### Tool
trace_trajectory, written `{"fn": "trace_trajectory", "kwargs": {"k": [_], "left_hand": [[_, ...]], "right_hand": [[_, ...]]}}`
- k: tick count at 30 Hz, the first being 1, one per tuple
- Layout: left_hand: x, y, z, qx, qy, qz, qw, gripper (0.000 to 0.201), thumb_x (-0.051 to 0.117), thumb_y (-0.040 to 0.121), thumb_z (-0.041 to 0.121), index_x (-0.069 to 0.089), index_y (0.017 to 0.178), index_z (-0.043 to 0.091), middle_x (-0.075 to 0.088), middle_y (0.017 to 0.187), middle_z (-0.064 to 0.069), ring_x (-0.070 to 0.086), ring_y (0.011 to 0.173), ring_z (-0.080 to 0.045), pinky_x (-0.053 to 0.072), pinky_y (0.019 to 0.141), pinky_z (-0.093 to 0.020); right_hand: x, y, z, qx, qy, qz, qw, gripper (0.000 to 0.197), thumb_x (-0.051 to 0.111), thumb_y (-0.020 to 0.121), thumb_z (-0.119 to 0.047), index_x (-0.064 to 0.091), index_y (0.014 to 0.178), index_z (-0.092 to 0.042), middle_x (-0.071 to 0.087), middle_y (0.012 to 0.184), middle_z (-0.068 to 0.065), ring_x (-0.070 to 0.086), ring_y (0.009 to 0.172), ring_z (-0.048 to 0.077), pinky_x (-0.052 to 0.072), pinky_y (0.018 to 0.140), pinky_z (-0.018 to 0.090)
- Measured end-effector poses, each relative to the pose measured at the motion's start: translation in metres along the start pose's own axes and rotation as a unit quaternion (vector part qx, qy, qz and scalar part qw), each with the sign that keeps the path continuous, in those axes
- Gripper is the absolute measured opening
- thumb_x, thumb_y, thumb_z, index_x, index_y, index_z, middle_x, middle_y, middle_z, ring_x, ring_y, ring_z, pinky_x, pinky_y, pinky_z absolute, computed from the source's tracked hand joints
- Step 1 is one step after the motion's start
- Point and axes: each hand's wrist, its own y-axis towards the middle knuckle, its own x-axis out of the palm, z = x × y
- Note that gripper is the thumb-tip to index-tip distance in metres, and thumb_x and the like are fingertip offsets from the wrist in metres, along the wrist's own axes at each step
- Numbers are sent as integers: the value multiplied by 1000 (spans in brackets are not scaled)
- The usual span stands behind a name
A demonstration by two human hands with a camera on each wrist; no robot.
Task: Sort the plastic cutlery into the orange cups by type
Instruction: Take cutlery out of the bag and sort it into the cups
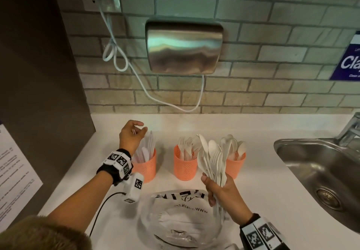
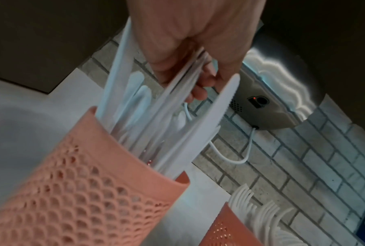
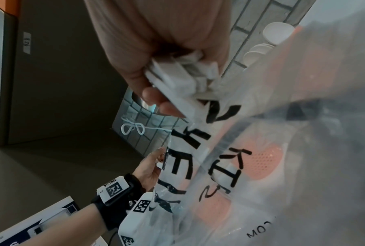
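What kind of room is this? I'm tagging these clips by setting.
Probably a shared pantry or office kitchenette: a steel sink set in a white counter, a tiled wall with a metal hand dryer, and a printed notice.

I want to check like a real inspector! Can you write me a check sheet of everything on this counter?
Surface: white countertop.
Job's things: three orange perforated cups, left with knives, middle with forks, right with spoons; white plastic cutlery bundle.
Clutter: clear printed plastic bag.
Hands: left hand over the left cup; right hand grips the bundle.
Cables: white cord; black wrist cable.
Surroundings: steel hand dryer, steel sink.
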Motion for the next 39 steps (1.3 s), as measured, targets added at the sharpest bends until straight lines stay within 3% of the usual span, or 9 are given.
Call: {"fn": "trace_trajectory", "kwargs": {"k": [4, 10, 18, 24, 28, 30, 33, 36, 39], "left_hand": [[0, -3, 0, 57, 54, 6, 997, 16, 61, 85, 5, 54, 94, 16, 51, 62, -1, 48, 59, -10, 36, 60, -5], [5, -9, -11, 135, 293, -104, 941, 32, 35, 99, 16, 62, 107, -1, 57, 107, -20, 54, 99, -34, 42, 86, -35], [4, -10, 6, 114, 390, -153, 901, 52, 29, 100, 36, 39, 136, 0, 42, 142, -18, 27, 137, -31, 25, 112, -38], [3, -15, 4, 75, 431, -213, 874, 58, 21, 97, 47, 51, 112, 0, 55, 119, -17, 54, 104, -32, 40, 93, -38], [-2, -20, 13, 96, 459, -225, 854, 64, 22, 96, 51, 37, 136, 3, 39, 143, -20, 39, 130, -32, 27, 110, -42], [-6, -27, 28, 168, 408, -182, 879, 71, 19, 92, 55, 39, 138, 5, 39, 145, -18, 33, 136, -28, 16, 115, -40], [-9, -56, 65, 214, 191, -114, 951, 49, 33, 94, 42, 61, 115, 8, 62, 117, -10, 56, 112, -24, 38, 100, -31], [-3, -98, 96, 115, 38, -199, 972, 21, 47, 95, 20, 66, 86, 20, 67, 95, -1, 61, 92, -10, 44, 79, -18], [12, -141, 101, 58, 37, -315, 947, 30, 48, 93, 31, 66, 75, 15, 67, 83, -9, 60, 79, -15, 43, 73, -22]], "right_hand": [[4, 4, 1, -13, -1, 14, 1000, 49, 60, 88, -20, 40, 129, -3, 47, 40, -4, 41, 34, 13, 44, 46, 21], [14, 2, -12, -36, 2, 8, 999, 21, 58, 89, -13, 53, 109, -7, 46, 41, -6, 41, 33, 11, 43, 42, 24], [17, -3, -16, -34, 36, -2, 999, 10, 57, 90, -11, 55, 99, -7, 44, 43, -4, 41, 34, 13, 43, 43, 27], [19, -10, -20, -3, 113, -21, 993, 11, 56, 90, -10, 54, 97, -2, 44, 48, 0, 39, 34, 12, 41, 40, 24], [19, -16, -24, 2, 137, -41, 990, 6, 54, 90, -11, 55, 95, -7, 44, 49, 2, 39, 35, 12, 42, 40, 24], [18, -17, -25, 7, 155, -46, 987, 8, 56, 90, -13, 54, 96, -8, 44, 49, 1, 39, 35, 11, 42, 40, 24], [18, -20, -28, 26, 200, -66, 977, 10, 57, 89, -16, 52, 95, -9, 45, 49, 1, 38, 34, 10, 42, 39, 24], [21, -22, -31, 50, 236, -83, 967, 11, 53, 89, -16, 48, 95, -7, 44, 49, 1, 38, 33, 10, 43, 39, 24], [26, -24, -33, 50, 255, -89, 962, 8, 51, 91, -17, 53, 95, -10, 44, 51, 2, 39, 35, 10, 44, 39, 24]]}}
